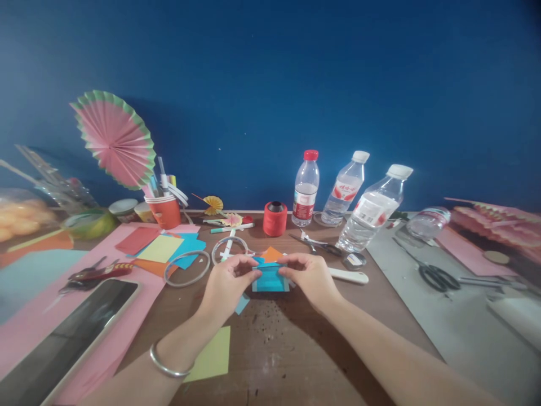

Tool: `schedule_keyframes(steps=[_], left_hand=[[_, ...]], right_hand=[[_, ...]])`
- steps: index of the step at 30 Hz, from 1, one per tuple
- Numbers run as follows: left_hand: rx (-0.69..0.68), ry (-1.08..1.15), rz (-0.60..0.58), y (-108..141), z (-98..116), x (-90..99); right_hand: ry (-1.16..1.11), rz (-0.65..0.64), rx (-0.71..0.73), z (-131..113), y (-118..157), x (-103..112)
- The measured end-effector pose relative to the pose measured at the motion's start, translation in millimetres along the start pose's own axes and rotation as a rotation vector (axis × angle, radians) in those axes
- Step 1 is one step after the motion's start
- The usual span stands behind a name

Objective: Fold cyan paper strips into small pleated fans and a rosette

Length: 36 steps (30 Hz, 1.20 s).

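Note:
Between my two hands is a small piece of blue paper [271, 279] with a fold along its upper part, held just above the brown table. My left hand [230, 282] pinches its left upper edge between thumb and fingers. On the other side, my right hand [310, 279] grips the right upper edge the same way. An orange piece of paper [271, 254] shows just behind the blue one. Below my left hand lies a small light-blue scrap [242, 304]. Beside my left forearm rests a yellow-green paper square [213, 355].
Behind my hands stand a red thread spool [275, 219] and water bottles [306, 192]. Scissors [321, 243] and a white-handled tool [349, 276] lie to the right. At left are coloured paper squares [160, 248], a phone [80, 332], a cup of pens [164, 212] and a paper fan [116, 138].

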<state>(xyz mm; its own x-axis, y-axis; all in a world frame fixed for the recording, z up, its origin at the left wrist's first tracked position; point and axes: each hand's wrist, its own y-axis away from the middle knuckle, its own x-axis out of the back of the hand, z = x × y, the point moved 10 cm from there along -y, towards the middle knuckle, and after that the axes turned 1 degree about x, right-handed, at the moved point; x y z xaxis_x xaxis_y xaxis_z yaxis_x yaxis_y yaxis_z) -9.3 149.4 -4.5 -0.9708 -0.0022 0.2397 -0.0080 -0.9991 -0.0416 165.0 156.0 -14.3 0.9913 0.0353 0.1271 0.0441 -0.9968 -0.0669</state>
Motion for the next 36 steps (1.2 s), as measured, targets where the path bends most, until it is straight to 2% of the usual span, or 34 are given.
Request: schedule_keyframes(steps=[6,10,13,17,26,30,36], left_hand=[[-0.012,-0.052,-0.002,2.9,10.7,-1.7],[-0.037,-0.066,0.042,3.2,15.5,2.9],[0.006,-0.012,0.026,3.6,9.9,1.4],[0.057,0.014,-0.006,6.3,4.1,-3.5],[0.097,0.111,-0.067,5.3,-1.1,-12.4],[0.089,0.154,-0.057,2.9,-2.9,-11.4],[0.186,0.29,-0.05,2.3,-14.4,-11.4]], right_hand=[[0.034,0.029,0.012,-5.7,2.6,2.8],[0.027,-0.024,0.001,-2.8,2.3,-3.6],[-0.003,-0.046,-0.008,-0.6,2.1,-6.6],[0.017,-0.003,-0.022,0.2,2.1,-2.5],[-0.056,0.025,-0.054,8.6,1.8,-1.3],[-0.089,-0.013,-0.09,9.1,3.7,-6.7],[0.029,-0.018,0.032,-5.8,3.6,-5.2]])
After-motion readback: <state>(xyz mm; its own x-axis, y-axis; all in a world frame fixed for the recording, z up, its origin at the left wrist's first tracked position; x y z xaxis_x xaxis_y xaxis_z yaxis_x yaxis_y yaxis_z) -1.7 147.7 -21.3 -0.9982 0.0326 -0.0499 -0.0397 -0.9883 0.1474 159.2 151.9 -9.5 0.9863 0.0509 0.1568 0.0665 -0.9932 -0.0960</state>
